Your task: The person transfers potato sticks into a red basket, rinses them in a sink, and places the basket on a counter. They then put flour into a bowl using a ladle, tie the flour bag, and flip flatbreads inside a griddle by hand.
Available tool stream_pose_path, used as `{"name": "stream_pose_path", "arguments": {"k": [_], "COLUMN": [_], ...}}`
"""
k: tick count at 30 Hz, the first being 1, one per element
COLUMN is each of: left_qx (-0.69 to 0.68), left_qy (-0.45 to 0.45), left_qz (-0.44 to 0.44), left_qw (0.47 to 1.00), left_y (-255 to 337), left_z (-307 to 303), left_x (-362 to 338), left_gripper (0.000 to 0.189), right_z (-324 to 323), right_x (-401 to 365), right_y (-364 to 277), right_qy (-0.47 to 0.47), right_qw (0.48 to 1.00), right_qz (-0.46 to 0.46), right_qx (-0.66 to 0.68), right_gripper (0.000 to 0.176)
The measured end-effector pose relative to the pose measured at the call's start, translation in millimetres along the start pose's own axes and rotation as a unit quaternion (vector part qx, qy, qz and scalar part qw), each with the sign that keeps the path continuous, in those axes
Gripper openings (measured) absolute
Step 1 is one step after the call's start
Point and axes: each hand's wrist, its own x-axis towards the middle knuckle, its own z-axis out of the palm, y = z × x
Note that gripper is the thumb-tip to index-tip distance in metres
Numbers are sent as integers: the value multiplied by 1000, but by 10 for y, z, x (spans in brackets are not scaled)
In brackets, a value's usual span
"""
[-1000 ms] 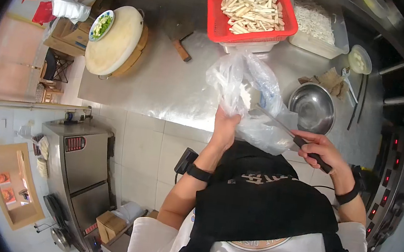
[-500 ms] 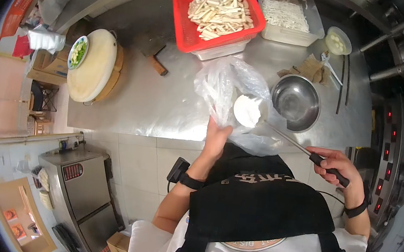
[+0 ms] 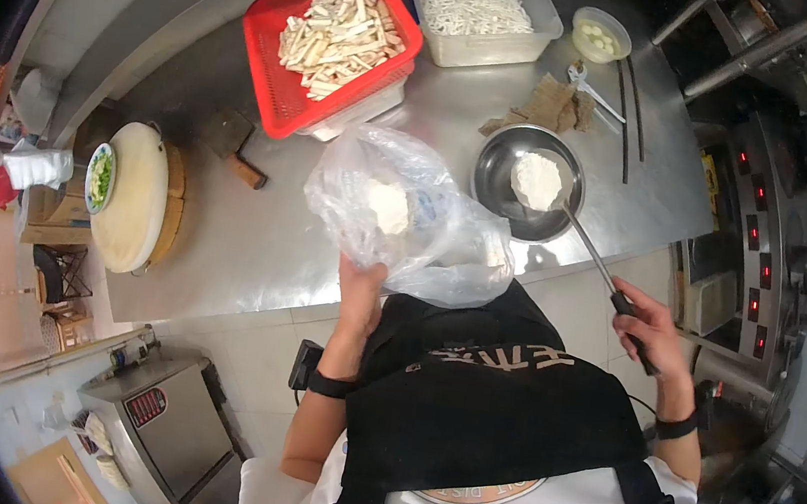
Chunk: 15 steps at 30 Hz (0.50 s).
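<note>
My right hand (image 3: 650, 333) is closed around the black handle of a long metal ladle (image 3: 594, 245). The ladle's head carries a mound of white powder (image 3: 537, 181) and hangs over a steel bowl (image 3: 510, 208). My left hand (image 3: 359, 292) grips the near left edge of a clear plastic bag (image 3: 443, 257). More white powder (image 3: 388, 208) shows inside the bag. The bag rests at the table's front edge, just left of the bowl.
On the steel table (image 3: 251, 264) are a red basket of pale strips (image 3: 268, 84), a tub of white noodles (image 3: 489, 51), a cleaver (image 3: 246, 170), brown cloth (image 3: 547, 106), chopsticks (image 3: 630, 129) and a round chopping board (image 3: 132, 209) with a small dish of greens (image 3: 101, 179).
The ladle has moved out of the bag to the right and over the steel bowl, with white powder in it. The view has turned, and my left hand still grips the bag.
</note>
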Motion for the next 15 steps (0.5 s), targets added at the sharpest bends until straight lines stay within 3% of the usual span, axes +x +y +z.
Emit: {"name": "stream_pose_path", "arguments": {"k": [5,7,8,11,15], "left_qx": [58,62,67,78,89], "left_qy": [3,-2,-8,0,-5], "left_qz": [-16,-24,-32,-42,-39], "left_qw": [998,998,997,996,995], "left_y": [48,52,51,97,101], "left_z": [-93,-130,-152,-178,-234], "left_x": [-25,-14,-18,-39,-69], "left_gripper": [67,66,66,67,67], "right_z": [99,160,187,325,343], "right_x": [316,412,474,384,355], "right_y": [572,861,971,883,874], "right_qy": [71,104,137,159,173], "right_qw": [986,958,899,888,876], "right_qz": [10,-136,-263,-176,-166], "right_qx": [-152,-231,-324,-395,-419], "right_gripper": [51,54,56,56,55]}}
